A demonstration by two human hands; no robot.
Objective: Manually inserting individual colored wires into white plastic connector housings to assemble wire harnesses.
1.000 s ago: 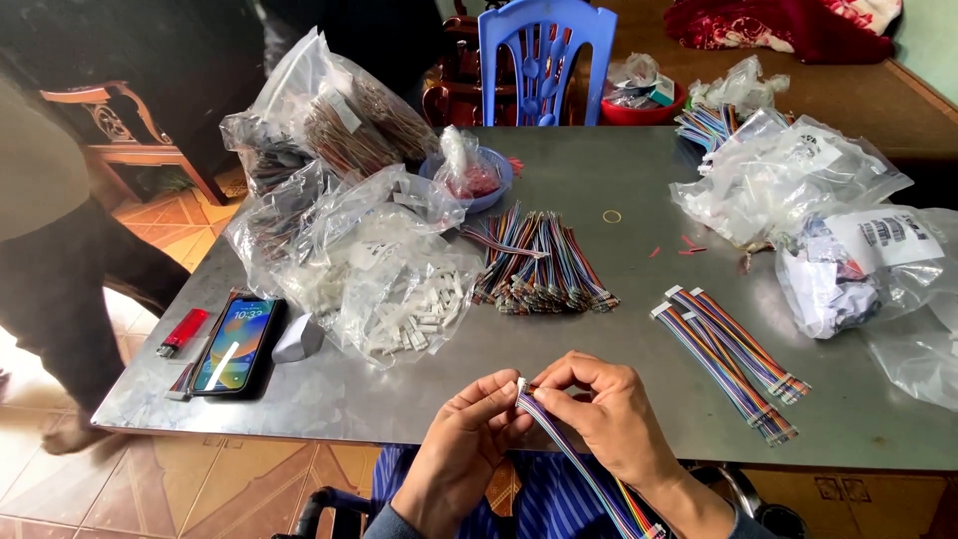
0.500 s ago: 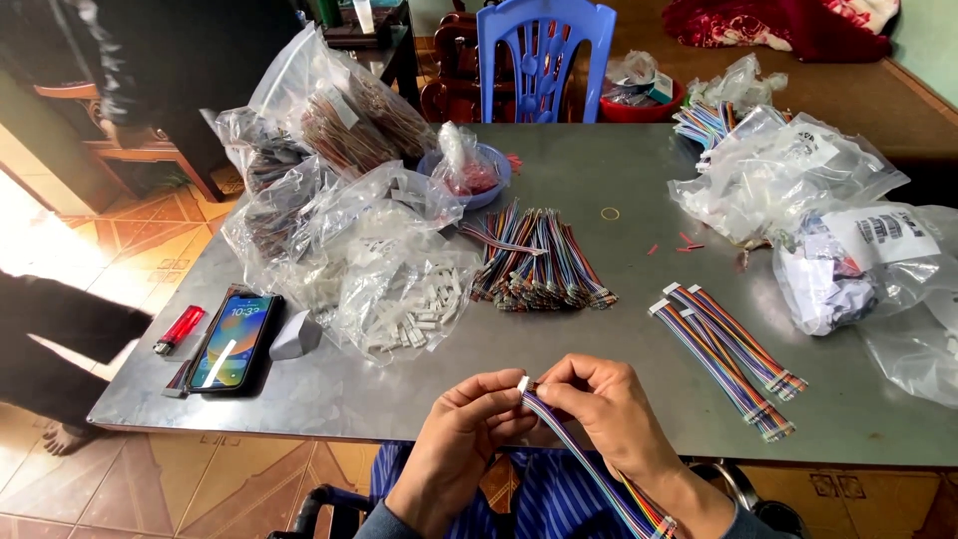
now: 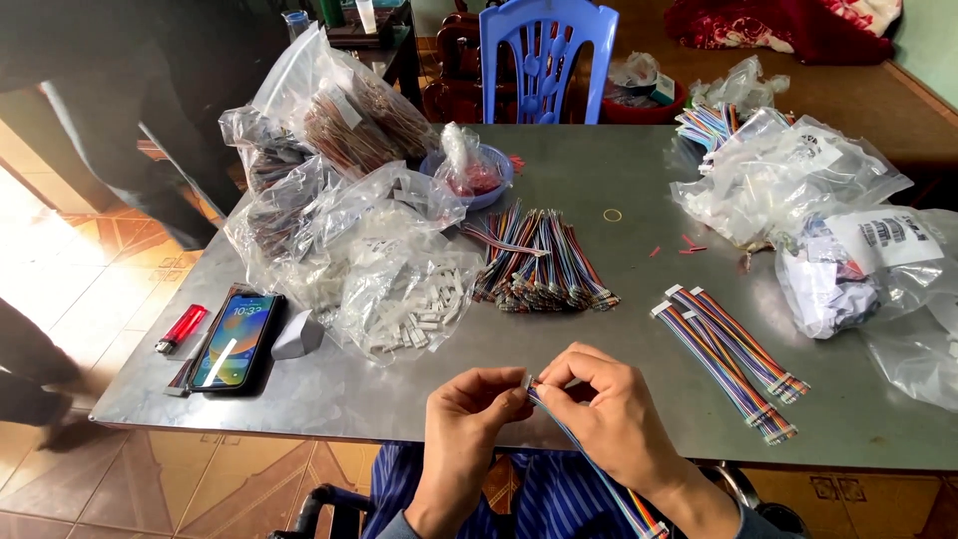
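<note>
My left hand [image 3: 469, 424] and my right hand [image 3: 604, 414] meet at the near edge of the grey metal table [image 3: 639, 180]. Both pinch the upper end of a multicoloured ribbon cable [image 3: 599, 469], which runs down to the right past my right wrist. A small white connector sits at the cable's tip between my fingertips. Beyond my hands lies a pile of loose coloured wire bundles [image 3: 539, 262]. To the right lie finished ribbon cables [image 3: 728, 354] with white connectors at their ends.
Clear plastic bags of white connectors [image 3: 399, 289] and wires [image 3: 349, 115] fill the left side; more bags [image 3: 798, 185] sit at the right. A phone [image 3: 232, 339] and red lighter [image 3: 181, 327] lie at the left edge. A blue chair [image 3: 544, 55] stands beyond the table.
A person standing at the left has walked away, out of most of the view. My hands stay at the cable's end with only small finger movement.
</note>
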